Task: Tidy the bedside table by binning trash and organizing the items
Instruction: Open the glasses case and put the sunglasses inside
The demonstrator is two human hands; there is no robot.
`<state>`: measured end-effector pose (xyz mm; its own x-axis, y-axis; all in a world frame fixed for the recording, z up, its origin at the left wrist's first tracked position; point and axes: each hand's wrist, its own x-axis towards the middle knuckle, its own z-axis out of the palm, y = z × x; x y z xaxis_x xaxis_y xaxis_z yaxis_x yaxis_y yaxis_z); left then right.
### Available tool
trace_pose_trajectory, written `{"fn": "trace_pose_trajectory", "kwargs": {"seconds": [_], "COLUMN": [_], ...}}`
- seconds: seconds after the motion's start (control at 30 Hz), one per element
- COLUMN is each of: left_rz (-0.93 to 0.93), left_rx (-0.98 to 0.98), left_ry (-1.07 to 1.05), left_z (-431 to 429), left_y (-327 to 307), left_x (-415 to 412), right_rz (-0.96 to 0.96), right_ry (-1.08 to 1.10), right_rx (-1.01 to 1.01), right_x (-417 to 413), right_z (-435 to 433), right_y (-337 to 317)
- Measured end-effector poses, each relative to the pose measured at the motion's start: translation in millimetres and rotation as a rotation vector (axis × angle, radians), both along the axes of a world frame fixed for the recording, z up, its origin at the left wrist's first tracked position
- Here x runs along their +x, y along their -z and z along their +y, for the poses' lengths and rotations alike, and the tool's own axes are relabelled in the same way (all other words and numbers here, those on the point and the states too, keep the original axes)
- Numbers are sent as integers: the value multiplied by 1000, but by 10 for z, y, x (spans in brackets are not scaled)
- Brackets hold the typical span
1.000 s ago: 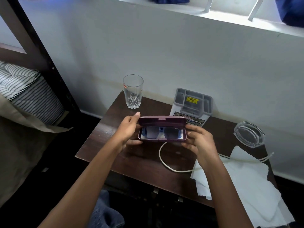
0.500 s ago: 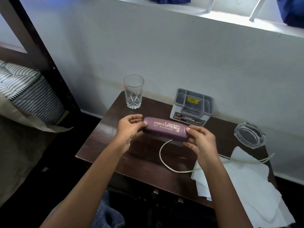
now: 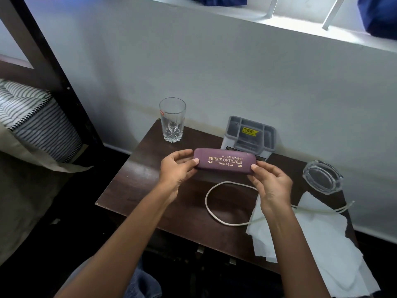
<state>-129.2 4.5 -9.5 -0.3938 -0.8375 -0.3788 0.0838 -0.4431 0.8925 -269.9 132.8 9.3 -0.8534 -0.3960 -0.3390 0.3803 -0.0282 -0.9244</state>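
Case: I hold a closed, oblong purple spectacle case point(image 3: 225, 161) stamped in gold "PRINCE OPTICALS, ROURKELA", level above the middle of the dark brown wooden bedside table point(image 3: 137, 181), its lettered lid facing up at me.
Left hand: my left hand point(image 3: 177, 168) is curled round the case's left end, thumb on the near edge, fingers wrapped behind it.
Right hand: my right hand point(image 3: 271, 183) pinches the case's right end, thumb pressed to the near corner, the other fingers loosely bent beneath.
Glass: a clear cut-pattern drinking glass point(image 3: 172, 119) stands upright at the table's far left corner, near the pale wall point(image 3: 214, 67).
Organiser: a grey plastic desk organiser with several compartments point(image 3: 250, 135) and a yellow sticker sits at the back edge, just behind the case.
Ashtray: a clear, faceted glass ashtray point(image 3: 322, 177) rests toward the far right side, well apart from my right hand.
Cable: a white cord point(image 3: 209, 208) loops on the tabletop below the case and trails right, over the tissues.
Tissues: crumpled white paper tissues point(image 3: 322, 239) cover the near right corner, spilling past the edge.
Bed: a striped mattress point(image 3: 32, 112) on a dark frame lies to the left.
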Motion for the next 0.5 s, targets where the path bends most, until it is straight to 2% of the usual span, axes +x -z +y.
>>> {"fn": "trace_pose_trajectory", "kwargs": {"seconds": [0.07,0.2,0.4,0.5], "left_rz": [-51,-285,-556,-591], "left_rx": [-95,-437,-516,-523], "left_ry": [8,134,360,388], "left_z": [51,130,221,256], "left_y": [50,169,342,358], "left_x": [-84,-245,-430,-485], "right_rz": [87,230,363,378], "right_ry": [20,-5,-199,-269], "right_rx": [46,236,595,706], "right_x": [-40,-165,-211,-302], "right_z": [20,87,132,165], "right_y": [31,129,282,439]}}
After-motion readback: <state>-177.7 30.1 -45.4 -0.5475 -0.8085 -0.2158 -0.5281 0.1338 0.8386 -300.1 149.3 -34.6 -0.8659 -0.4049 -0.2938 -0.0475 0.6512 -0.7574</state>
